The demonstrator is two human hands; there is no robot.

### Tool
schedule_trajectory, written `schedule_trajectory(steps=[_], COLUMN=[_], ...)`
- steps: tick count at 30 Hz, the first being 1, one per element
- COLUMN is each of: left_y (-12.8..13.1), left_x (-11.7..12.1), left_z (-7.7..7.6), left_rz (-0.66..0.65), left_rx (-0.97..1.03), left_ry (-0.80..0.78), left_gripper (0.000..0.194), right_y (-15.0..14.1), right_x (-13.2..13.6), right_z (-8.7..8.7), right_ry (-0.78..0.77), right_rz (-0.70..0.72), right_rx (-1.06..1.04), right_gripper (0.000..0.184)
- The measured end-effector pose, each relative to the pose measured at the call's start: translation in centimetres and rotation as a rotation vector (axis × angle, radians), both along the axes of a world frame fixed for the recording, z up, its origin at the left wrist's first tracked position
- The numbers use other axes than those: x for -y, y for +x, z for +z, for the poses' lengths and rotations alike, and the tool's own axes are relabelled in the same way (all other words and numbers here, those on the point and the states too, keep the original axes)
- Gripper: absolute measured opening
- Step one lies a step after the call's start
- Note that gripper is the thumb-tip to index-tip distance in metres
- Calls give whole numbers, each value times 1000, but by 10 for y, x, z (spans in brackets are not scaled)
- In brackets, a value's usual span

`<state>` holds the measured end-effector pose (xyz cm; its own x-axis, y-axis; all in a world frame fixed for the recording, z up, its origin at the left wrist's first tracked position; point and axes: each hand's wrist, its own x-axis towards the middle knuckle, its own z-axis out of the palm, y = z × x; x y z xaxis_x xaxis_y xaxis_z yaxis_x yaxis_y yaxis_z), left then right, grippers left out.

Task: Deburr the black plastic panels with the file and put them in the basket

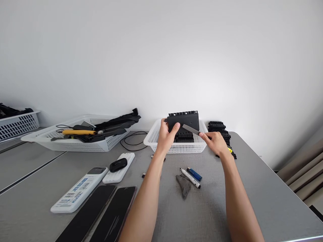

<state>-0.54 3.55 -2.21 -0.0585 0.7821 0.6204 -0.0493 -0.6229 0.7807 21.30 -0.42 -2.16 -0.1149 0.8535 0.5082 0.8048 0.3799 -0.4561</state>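
Note:
My left hand [168,134] is closed on a black plastic part [185,121], thumb across its front face. The part is held tilted up above a white basket [174,148], and its top edge has a row of notches. A thin, flat grey metal strip [191,129] is pinched in my right hand [214,141]. Its free end lies against or just in front of the black part; I cannot tell if they touch. Below, inside the basket, are more black ribbed plastic pieces [184,138].
A marker [190,178], blue lighter [194,174] and grey cloth [184,186] lie on the grey table [199,218]. Black ribbed parts [218,127] are stacked at right. Leftward are two phones [114,215], power banks [80,193], a cable [133,143] and a filled basket [75,145].

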Motion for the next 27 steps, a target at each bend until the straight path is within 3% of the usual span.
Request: schedule_trajectory(steps=[9, 27], left_y=[-5, -13], left_x=[2, 3], left_z=[4, 9], left_rz=[-35, -8], left_rx=[14, 77], left_ry=[-22, 14], left_gripper=[41, 42], right_y=[10, 16], right_x=[3, 3], right_z=[2, 4], right_ry=[1, -33], right_rz=[-50, 22], right_rx=[17, 7], right_gripper=[62, 60])
